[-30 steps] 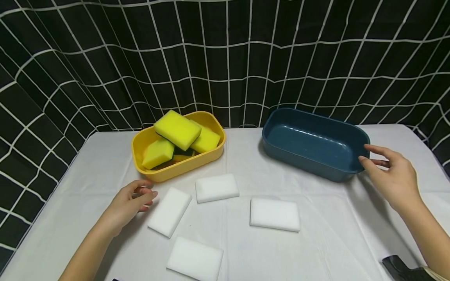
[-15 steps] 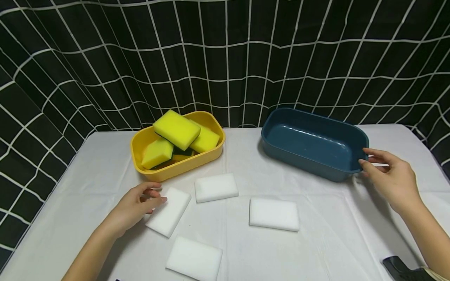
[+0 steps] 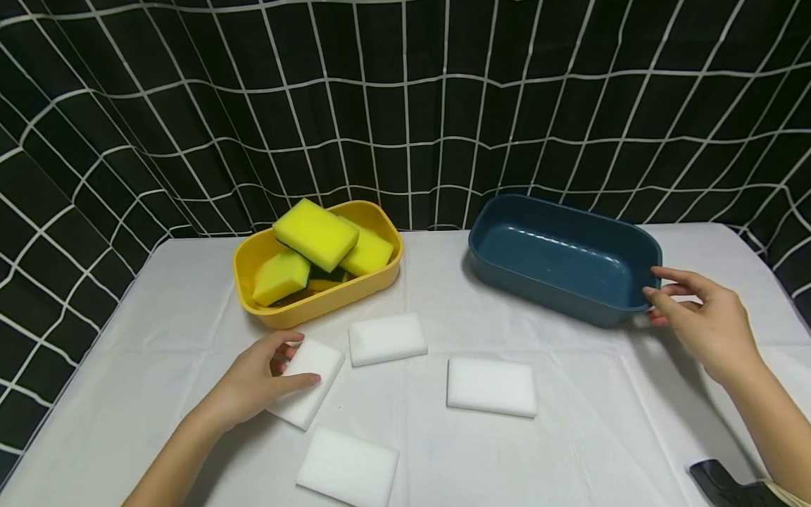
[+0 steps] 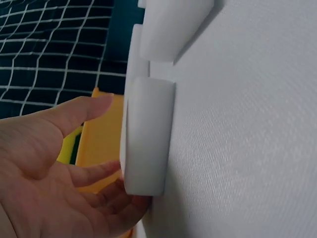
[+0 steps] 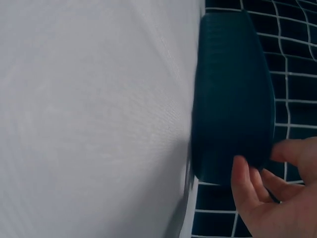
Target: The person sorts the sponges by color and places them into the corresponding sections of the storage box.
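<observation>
The left hand (image 3: pixel 252 386) is parted, not yet clamped: its thumb hangs over the top of a flat white foam block (image 4: pixel 148 138), while its fingers bend low at the block's left edge. To take it well, I would bring the thumb down opposite those fingers and pinch lightly, since such foam probably dents easily. The right hand (image 3: pixel 712 325) has thumb and fingers bent about the rim of a dark teal oblong plastic tray (image 3: pixel 551 264), at its right end, in what looks like a light pinch; gentle pressure should keep it level.

The teal tray is smooth, glossy and round-cornered. Three other matt white blocks (image 3: pixel 491 387) lie on the creased white cloth surface (image 3: pixel 570 436). Yellow sponges (image 3: pixel 315 232) with dark backing fill a yellow-orange plastic tray (image 3: pixel 336 301).
</observation>
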Motion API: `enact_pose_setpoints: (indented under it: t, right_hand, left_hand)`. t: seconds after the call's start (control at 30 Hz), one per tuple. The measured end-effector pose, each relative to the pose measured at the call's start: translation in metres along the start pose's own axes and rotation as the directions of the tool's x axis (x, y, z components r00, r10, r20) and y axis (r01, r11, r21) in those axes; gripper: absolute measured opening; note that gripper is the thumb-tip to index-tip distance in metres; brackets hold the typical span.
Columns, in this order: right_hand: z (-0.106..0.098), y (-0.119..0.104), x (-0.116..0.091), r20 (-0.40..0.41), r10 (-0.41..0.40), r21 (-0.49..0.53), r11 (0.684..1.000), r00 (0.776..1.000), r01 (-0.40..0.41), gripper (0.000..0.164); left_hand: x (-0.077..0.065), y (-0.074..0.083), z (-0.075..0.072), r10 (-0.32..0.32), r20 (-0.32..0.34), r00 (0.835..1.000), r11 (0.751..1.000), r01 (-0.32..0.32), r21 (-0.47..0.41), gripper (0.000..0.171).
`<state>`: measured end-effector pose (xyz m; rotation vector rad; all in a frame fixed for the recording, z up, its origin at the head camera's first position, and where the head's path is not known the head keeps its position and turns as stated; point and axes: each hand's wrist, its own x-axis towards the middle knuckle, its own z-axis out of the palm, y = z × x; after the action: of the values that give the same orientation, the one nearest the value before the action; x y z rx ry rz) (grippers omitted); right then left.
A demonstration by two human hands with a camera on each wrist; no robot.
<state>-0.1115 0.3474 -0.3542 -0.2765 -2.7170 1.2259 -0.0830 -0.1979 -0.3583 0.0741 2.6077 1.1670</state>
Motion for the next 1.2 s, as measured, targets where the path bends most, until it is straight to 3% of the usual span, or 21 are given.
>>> enact_pose_setpoints:
  t: [0.53, 0.93, 1.2]
  right_hand:
    - [-0.002, -0.002, 0.004, 0.058, 0.000, -0.004, 1.000, 0.998, 0.000, 0.058]
    - [-0.005, -0.003, 0.004, 0.095, 0.008, 0.021, 1.000, 0.995, -0.010, 0.057]
    - [-0.006, -0.006, 0.004, 0.092, 0.004, 0.038, 0.999, 0.996, -0.008, 0.049]
  left_hand:
    - [-0.005, 0.004, 0.015, 0.064, -0.028, 0.998, 0.992, -0.061, 0.110, 0.097]
    - [-0.006, 0.007, 0.013, 0.055, -0.010, 0.998, 0.994, -0.054, 0.094, 0.092]
    - [-0.006, 0.007, 0.008, 0.139, 0.008, 0.990, 0.987, -0.139, 0.081, 0.088]
